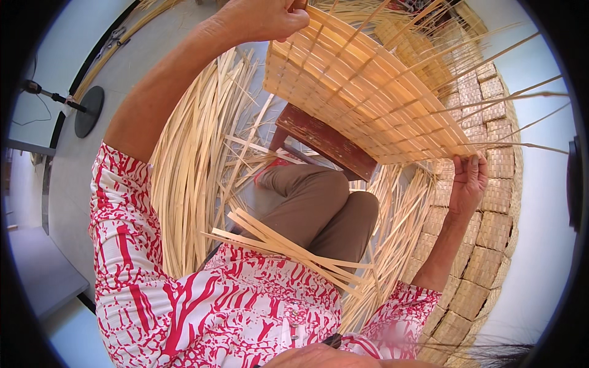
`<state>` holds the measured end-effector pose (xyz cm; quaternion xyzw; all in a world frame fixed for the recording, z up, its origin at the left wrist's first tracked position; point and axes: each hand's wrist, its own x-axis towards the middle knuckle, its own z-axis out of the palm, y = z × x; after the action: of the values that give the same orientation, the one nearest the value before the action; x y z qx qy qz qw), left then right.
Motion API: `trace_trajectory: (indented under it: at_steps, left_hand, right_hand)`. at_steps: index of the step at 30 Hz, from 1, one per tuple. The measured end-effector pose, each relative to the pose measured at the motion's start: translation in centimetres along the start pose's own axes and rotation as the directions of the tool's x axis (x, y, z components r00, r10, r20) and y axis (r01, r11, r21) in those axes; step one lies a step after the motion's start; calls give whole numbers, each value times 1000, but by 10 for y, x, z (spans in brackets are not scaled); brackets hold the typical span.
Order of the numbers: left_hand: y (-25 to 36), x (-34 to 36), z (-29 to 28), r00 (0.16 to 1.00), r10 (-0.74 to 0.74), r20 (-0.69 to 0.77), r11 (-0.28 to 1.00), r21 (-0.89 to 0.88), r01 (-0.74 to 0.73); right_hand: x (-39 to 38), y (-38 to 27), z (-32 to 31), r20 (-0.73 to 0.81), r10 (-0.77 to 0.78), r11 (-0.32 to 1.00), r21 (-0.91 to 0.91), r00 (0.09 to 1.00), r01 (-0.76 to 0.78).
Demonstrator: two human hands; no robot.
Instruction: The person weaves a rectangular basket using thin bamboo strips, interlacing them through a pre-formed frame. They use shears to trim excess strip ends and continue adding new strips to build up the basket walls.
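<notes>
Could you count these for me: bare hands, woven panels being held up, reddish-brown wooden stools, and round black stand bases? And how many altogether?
Left hand and right hand: 2
Held-up woven panel: 1
Reddish-brown stool: 1
Round black base: 1
Total: 5

Both hands are raised and spread well apart. The left forearm [169,80] slants up and inward, the left hand [264,20] curled in a firm grip. The right forearm [438,251] rises lower down, the right hand [470,179] pinching with its fingertips upward.
</notes>
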<state>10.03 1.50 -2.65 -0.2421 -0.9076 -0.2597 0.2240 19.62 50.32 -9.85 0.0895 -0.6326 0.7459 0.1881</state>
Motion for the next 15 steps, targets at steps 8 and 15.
trace_trajectory:
  at_steps: [8,15]
  left_hand:
    - [5,-3,-16,997,69,17,975,-211,-64]
    - [-6,1,-30,987,73,146,966,-255,-33]
  right_hand:
    - [2,-2,1,-11,-4,1000,-3,1000,4]
    - [1,-2,-3,-4,19,1000,2,1000,-19]
